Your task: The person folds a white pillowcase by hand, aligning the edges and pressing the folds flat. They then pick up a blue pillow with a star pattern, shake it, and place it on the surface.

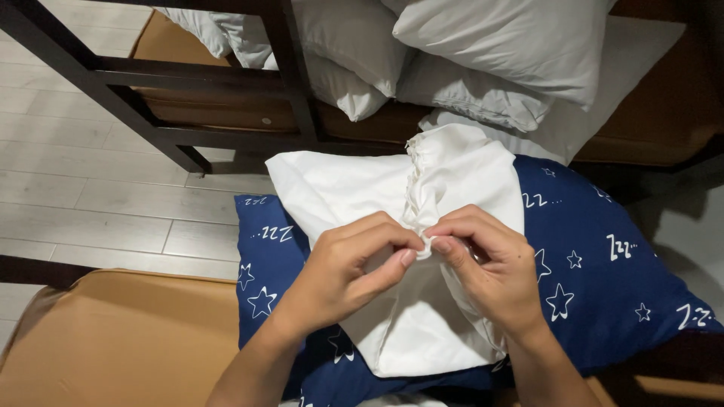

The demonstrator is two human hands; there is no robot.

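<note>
A white pillowcase (pixel 354 188) lies crumpled on top of a dark blue pillow (pixel 603 256) printed with white stars. My left hand (pixel 347 264) and my right hand (pixel 490 267) meet at the middle of the white cloth. Both pinch a gathered fold of it between thumb and fingers, fingertips almost touching. The fold runs up from my fingers to the cloth's far edge. The blue pillow rests on a tan mattress (pixel 128 347) in front of me.
A dark wooden bed frame (pixel 188 75) stands ahead, with several white pillows (pixel 490 45) piled on its tan mattress. Pale plank flooring (pixel 90 188) shows at the left between the two beds.
</note>
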